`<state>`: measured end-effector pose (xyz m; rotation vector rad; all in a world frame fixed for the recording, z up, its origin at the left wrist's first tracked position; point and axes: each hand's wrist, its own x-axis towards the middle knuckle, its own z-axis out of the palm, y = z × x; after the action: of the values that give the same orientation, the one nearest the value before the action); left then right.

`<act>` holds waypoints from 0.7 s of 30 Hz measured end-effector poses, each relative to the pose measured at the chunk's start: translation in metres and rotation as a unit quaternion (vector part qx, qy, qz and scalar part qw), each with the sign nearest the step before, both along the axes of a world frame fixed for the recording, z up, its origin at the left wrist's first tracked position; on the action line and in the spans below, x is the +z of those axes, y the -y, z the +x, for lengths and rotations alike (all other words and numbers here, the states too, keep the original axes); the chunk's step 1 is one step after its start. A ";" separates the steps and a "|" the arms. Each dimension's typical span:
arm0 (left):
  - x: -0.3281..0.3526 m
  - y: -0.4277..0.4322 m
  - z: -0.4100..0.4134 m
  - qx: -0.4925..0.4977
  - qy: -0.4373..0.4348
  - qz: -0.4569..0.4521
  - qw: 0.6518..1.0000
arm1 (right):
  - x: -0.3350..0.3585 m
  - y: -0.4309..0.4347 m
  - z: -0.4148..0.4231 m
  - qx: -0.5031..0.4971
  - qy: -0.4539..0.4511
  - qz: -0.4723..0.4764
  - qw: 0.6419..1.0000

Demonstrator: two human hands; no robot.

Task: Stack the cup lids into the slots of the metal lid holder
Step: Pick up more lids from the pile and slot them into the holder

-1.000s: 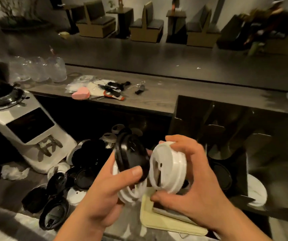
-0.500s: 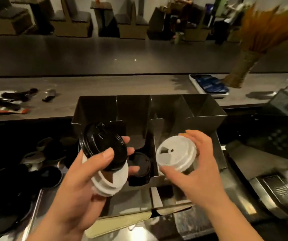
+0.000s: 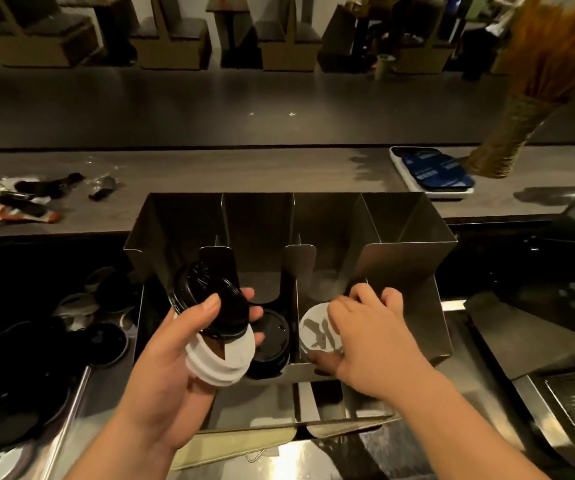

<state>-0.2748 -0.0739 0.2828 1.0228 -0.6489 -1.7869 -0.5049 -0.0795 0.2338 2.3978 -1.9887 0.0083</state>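
My left fingers (image 3: 205, 307) gripped a stack of lids (image 3: 217, 329) while my right fingers (image 3: 360, 295) pinched a white lid (image 3: 316, 336) inside the holder (image 3: 402, 228) beneath them.

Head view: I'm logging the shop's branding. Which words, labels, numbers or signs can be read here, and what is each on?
No text is legible.
Black lid in the left hand: raised marking on top, too blurred to read.
White lid under the right hand: grey marks, unclear whether print or shadow.
Blue cards, far right: pale lines of print, too small to read.
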 end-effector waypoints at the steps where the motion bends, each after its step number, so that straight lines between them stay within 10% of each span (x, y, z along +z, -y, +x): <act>1: 0.000 0.001 0.000 0.005 -0.002 0.002 1.000 | -0.001 0.002 0.002 0.007 -0.019 0.014 1.000; 15: -0.007 0.008 -0.006 0.017 -0.047 0.009 0.999 | 0.005 0.006 0.003 0.048 -0.177 0.089 0.979; 18: -0.004 0.008 -0.007 0.036 -0.039 0.004 0.999 | 0.023 0.004 -0.001 0.040 -0.028 0.031 0.998; 21: -0.002 0.005 -0.015 0.047 -0.037 -0.018 0.998 | 0.059 -0.004 0.011 0.004 0.312 0.040 0.949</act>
<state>-0.2894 -0.0790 0.2811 0.9428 -0.5757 -1.7168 -0.4940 -0.0753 0.2928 2.6886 -2.2249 0.7954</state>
